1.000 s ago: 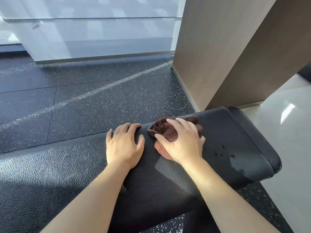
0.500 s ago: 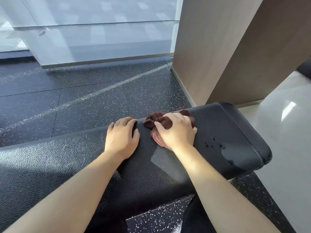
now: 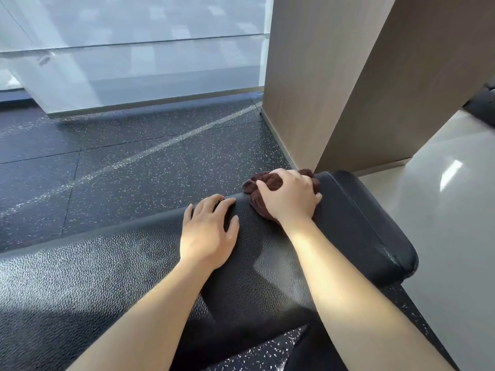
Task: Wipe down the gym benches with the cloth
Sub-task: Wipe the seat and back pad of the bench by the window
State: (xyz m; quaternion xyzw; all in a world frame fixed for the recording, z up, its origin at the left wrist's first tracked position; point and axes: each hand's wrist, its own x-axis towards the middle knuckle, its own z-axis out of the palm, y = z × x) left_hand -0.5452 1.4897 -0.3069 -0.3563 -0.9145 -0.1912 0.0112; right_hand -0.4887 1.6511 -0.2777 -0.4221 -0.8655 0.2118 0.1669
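A black padded gym bench (image 3: pixel 361 226) runs from the lower left to the right, its rounded end at the right. A bunched dark brown cloth (image 3: pixel 267 183) lies on the bench's far edge. My right hand (image 3: pixel 290 195) presses down on the cloth and grips it, covering most of it. My left hand (image 3: pixel 209 234) rests flat on the pad just left of the cloth, fingers spread over the far edge, holding nothing.
Black speckled rubber flooring (image 3: pixel 134 167) lies beyond the bench. A beige wood-look column (image 3: pixel 334 76) stands close behind the bench's right end. Frosted glass panels (image 3: pixel 134 62) line the back. Glossy pale tile floor (image 3: pixel 442 210) spreads to the right.
My right hand has slid the cloth toward the bench's far edge and a little right. The left hand stays planted on the pad. The dark droplets near the bench end no longer show.
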